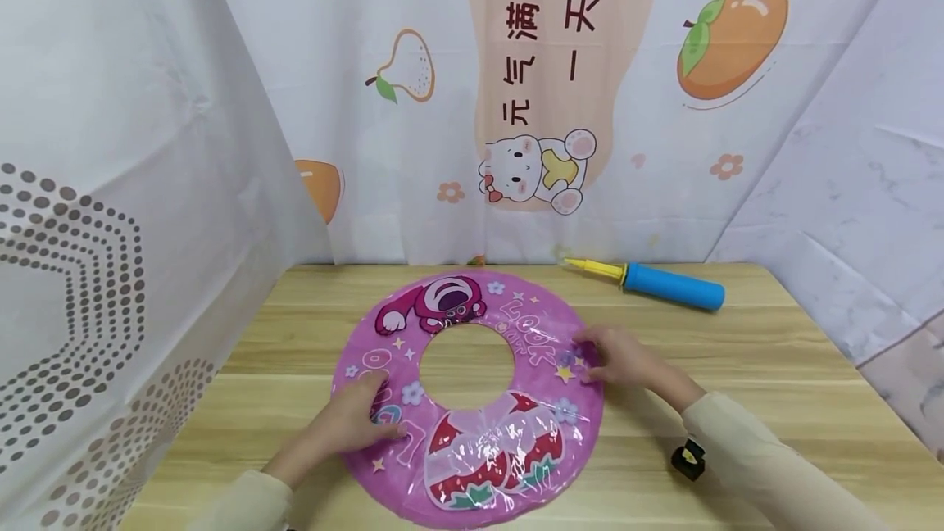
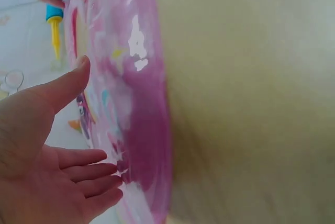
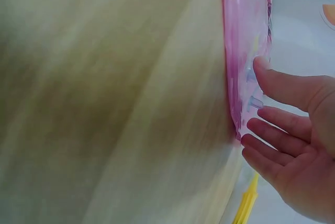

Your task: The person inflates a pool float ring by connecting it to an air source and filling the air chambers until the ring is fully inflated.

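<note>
A pink inflatable swim ring [image 1: 560,449] with a cartoon bear, strawberries and flowers printed on it lies flat on the wooden table. My left hand [image 1: 359,416] rests on its left side, fingers fairly straight and thumb spread in the left wrist view. On the ring's right side is my right hand [image 1: 618,357], its fingertips touching or just over the surface. A small clear valve [image 3: 255,102] sticks up by the right fingertips in the right wrist view. Neither hand is curled round anything.
A blue hand pump [image 1: 674,286] with a yellow nozzle lies at the table's back right. Printed curtains [image 1: 413,146] hang behind the table [image 1: 280,334] and along its sides. A black item with a yellow mark [image 1: 689,459] sits by the right sleeve.
</note>
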`<state>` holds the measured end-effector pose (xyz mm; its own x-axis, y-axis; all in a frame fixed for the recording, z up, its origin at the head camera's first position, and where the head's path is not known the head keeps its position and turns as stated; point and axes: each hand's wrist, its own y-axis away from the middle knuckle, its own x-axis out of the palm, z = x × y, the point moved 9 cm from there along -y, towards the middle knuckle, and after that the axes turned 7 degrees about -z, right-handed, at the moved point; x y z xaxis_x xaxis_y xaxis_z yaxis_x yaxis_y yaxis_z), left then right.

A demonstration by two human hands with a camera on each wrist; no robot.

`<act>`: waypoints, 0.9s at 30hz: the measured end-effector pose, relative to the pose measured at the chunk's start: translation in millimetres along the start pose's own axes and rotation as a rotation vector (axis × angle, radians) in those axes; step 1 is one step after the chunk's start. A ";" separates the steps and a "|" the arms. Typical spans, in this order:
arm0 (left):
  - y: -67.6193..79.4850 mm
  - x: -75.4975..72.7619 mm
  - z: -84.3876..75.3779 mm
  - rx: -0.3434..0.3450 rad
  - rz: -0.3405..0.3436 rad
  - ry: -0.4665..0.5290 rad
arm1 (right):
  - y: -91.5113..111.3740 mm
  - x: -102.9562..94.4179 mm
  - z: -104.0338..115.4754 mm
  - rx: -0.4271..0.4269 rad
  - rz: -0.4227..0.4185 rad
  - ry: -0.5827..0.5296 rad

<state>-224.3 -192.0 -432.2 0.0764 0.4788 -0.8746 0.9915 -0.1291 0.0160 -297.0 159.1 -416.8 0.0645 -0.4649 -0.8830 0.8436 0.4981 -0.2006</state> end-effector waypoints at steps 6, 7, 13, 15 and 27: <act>3.8 6.0 1.8 -0.010 0.006 -0.024 | 2.6 3.2 -0.5 -0.009 0.012 0.022; 3.8 5.9 2.2 -0.013 0.006 -0.022 | 2.8 3.8 -0.4 -0.010 0.010 0.024; -0.7 0.7 4.4 -0.002 0.025 -0.021 | 3.1 8.4 6.2 -0.022 0.000 0.035; -4.4 -1.4 6.1 0.005 0.042 -0.025 | 3.1 10.0 9.7 -0.031 0.005 0.047; -22.2 -9.2 15.1 -0.002 0.079 -0.072 | 8.3 13.8 24.3 -0.099 -0.015 0.076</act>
<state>-248.6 -206.7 -431.8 0.1463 0.4040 -0.9030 0.9830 -0.1618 0.0868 -276.1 139.1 -420.4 0.0087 -0.4175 -0.9086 0.7874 0.5630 -0.2512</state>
